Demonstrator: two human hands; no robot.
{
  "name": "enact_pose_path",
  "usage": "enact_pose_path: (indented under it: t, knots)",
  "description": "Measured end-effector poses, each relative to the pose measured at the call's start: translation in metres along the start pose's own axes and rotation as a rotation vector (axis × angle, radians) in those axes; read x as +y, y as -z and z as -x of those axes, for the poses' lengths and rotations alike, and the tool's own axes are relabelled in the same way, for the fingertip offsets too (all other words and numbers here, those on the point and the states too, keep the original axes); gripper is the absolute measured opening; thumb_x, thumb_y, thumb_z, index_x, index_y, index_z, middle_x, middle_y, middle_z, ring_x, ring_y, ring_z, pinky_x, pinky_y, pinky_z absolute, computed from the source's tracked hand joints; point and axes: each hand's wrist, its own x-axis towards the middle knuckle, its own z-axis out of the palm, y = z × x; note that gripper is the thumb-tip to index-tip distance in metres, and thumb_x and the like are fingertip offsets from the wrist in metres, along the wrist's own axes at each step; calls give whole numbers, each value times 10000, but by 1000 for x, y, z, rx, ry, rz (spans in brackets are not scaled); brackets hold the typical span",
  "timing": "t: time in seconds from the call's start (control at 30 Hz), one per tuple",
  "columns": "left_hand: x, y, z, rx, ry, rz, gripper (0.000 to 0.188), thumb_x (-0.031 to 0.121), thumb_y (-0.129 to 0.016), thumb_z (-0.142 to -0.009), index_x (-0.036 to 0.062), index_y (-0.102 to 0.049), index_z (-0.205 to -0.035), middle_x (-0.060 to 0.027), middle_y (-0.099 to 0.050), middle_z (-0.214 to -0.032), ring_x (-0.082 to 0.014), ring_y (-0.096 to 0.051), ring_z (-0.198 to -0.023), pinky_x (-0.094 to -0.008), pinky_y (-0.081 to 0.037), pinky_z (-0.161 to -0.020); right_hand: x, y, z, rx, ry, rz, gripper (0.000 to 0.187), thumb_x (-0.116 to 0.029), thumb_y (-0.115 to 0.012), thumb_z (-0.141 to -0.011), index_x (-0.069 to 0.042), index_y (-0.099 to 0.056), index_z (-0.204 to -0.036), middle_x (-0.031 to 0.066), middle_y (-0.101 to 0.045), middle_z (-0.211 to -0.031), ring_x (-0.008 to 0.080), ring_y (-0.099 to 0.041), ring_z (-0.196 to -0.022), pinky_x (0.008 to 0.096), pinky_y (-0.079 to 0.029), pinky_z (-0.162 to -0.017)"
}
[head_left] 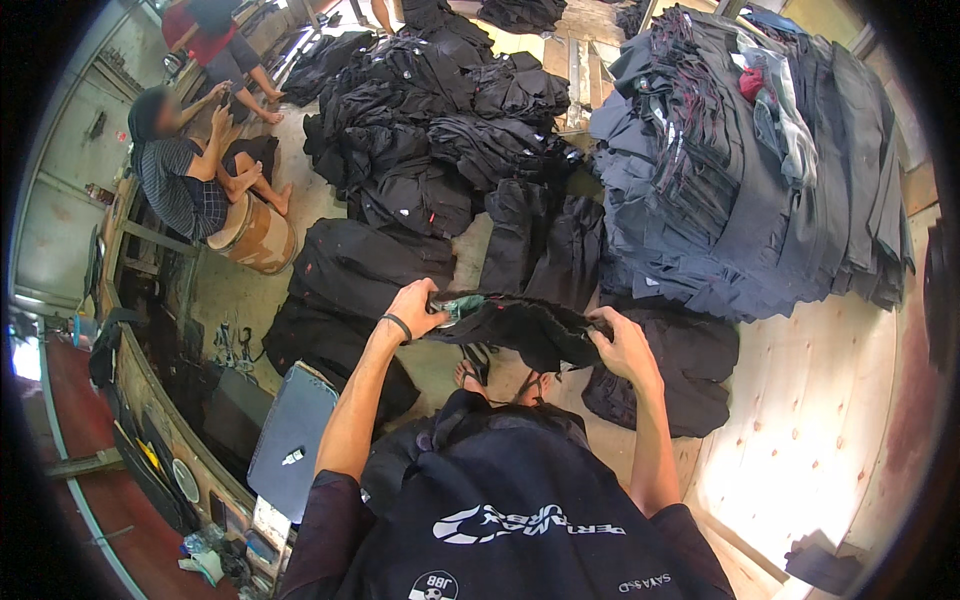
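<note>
Stretched between my two hands is a pair of black trousers [530,328], held up by what looks like the waistband. My left hand [415,308] is closed on its left end, beside a pale green patch of lining. At the right end, the fingers of my right hand [622,345] pinch the dark cloth. Just beyond lie folded black trousers [545,245], their two legs side by side. More black garments [370,260] lie on the floor to the left, and another dark stack [670,365] sits beside my right forearm.
A large heap of black garments [440,110] fills the far middle. A tall stack of dark grey cloth pieces [720,200] stands at right. One person [180,165] sits on a drum [255,235] at left, another person [215,45] behind. A dark padded seat [292,430] is near my left arm.
</note>
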Motion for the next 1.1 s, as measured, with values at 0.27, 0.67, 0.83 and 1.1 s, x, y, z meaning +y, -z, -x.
enact_pose_path:
  t: [0.27, 0.67, 0.83, 1.1]
  knots:
    - [-19, 17, -4, -25, -42, -50, 374, 85, -747, -741, 60, -660, -1104, -225, -663, -1034, -393, -650, -1061, -444, -528, -929, 45, -3, -22, -116, 91, -22, 389, -96, -635, -867, -88, -708, -1248, 231, -727, -1183, 407, -685, -1124, 453, -532, -973]
    - [143, 215, -38, 1143, -602, -71, 573, -96, -486, -812, -12, -591, -1370, -198, -602, -1427, -377, -538, -1370, -459, -378, -1182, -110, 192, -57, 1143, 753, 157, 444, 39, -546, -836, -69, -748, -1216, 175, -734, -1189, 308, -697, -1148, 393, -528, -1011]
    - [13, 22, -31, -412, 333, -538, 428, 224, -476, -988, 79, -663, -1345, -227, -550, -1486, -420, -478, -1415, -480, -425, -1169, 8, -17, -42, -114, -31, 629, 351, -167, -604, -860, -76, -744, -1169, 152, -725, -1189, 311, -675, -1155, 480, -548, -947]
    - [-48, 36, -1, -499, 27, -325, 397, 72, -567, -820, -8, -743, -1168, -269, -723, -1105, -401, -704, -1081, -440, -547, -981, 99, -104, 47, -671, -216, 160, 477, -323, -624, -892, -63, -695, -1285, 223, -697, -1270, 365, -672, -1180, 470, -532, -977]
